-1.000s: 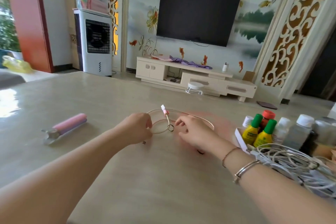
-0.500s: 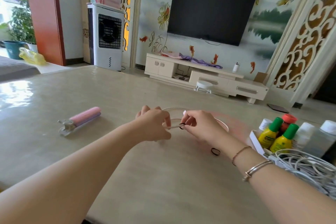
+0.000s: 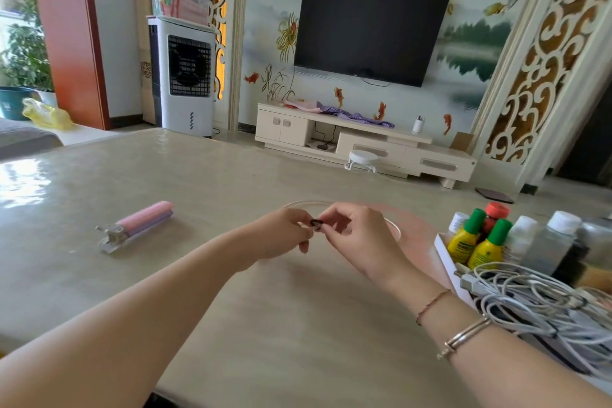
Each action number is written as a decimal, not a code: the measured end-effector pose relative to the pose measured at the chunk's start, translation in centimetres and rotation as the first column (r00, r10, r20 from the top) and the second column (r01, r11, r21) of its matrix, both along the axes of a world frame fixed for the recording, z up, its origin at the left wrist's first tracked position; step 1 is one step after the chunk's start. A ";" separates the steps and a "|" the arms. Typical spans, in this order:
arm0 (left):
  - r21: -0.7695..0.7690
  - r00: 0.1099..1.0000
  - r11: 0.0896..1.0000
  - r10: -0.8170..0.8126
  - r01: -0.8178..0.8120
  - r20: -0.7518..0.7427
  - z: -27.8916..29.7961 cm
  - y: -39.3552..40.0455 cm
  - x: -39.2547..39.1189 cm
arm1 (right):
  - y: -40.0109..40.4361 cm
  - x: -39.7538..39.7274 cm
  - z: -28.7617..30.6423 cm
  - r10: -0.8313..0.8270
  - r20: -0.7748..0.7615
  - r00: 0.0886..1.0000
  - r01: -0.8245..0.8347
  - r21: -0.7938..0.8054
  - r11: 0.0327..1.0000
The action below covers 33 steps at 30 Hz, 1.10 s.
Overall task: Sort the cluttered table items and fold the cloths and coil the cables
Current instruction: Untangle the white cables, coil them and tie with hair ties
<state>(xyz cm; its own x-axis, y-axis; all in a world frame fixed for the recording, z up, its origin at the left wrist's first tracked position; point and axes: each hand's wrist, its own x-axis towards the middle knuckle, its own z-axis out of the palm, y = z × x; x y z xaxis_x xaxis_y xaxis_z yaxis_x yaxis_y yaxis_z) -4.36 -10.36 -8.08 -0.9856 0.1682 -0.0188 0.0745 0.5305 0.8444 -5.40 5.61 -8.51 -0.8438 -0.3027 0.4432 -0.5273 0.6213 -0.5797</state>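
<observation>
A thin pale cable (image 3: 394, 228) lies looped on the beige table (image 3: 231, 291), mostly hidden behind my hands. My left hand (image 3: 281, 235) and my right hand (image 3: 357, 238) meet over the loop, both with fingertips pinching a small black band (image 3: 316, 222) at the cable's gathered part. A tangle of white cables (image 3: 543, 311) lies at the right edge, by my right forearm.
A white box (image 3: 445, 252) at the right holds yellow bottles with green caps (image 3: 477, 238) and several clear bottles (image 3: 549, 242). A pink folded gadget with a metal clip (image 3: 135, 225) lies at the left. Beyond the table stand a TV stand and an air cooler.
The hands have come together over the cable loop and now pinch the black band between them. The pink plug end that stood up a second ago is no longer visible. The camera has shifted.
</observation>
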 end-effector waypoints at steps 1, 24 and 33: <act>0.071 1.000 0.997 0.005 -0.007 0.021 0.2 0.0 0.0 | -0.1 0.1 0.1 0.006 0.013 1.000 -0.005 -0.053 0.999; 0.515 0.976 0.837 0.097 -0.185 0.193 2.1 -3.4 0.1 | -1.3 -4.1 -1.0 0.008 0.179 0.984 -0.009 0.004 1.000; 0.410 0.909 0.811 0.375 -0.417 0.183 1.4 -5.8 -2.3 | -6.0 -6.7 -0.8 0.034 0.144 0.989 -0.077 0.309 0.948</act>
